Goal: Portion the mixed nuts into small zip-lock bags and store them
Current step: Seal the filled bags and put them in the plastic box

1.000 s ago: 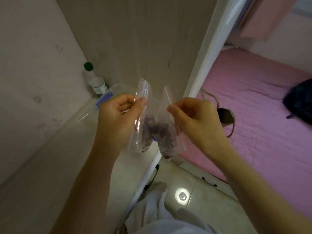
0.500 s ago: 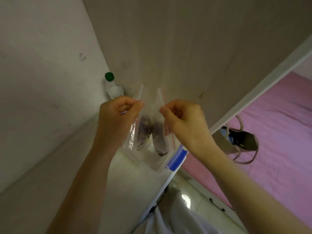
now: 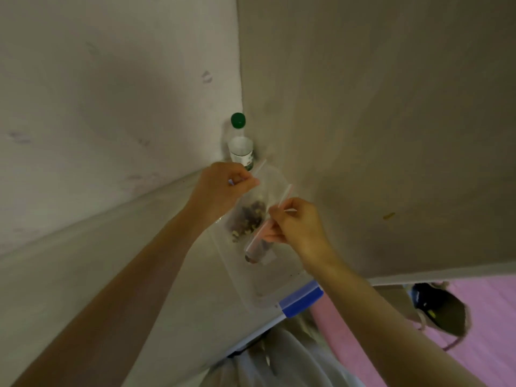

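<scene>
My left hand (image 3: 226,188) pinches the top of a small clear zip-lock bag of mixed nuts (image 3: 247,219). A second small bag of nuts (image 3: 258,248), with a red zip strip, hangs from my right hand (image 3: 298,224), which grips its top edge. Both bags are low over a clear plastic storage box (image 3: 268,291) with a blue latch (image 3: 301,298), and their bottoms seem to dip inside it. The box stands on a pale shelf in the corner, against the right-hand panel.
A plastic bottle with a green cap (image 3: 240,141) stands in the corner behind the box. A pale wall on the left and a wooden panel (image 3: 391,135) on the right close in the shelf. A pink bed (image 3: 488,331) and a dark bag (image 3: 441,311) lie lower right.
My view has swung left and up toward the corner. Both hands have moved forward and down with the bags, lowering them over the clear box.
</scene>
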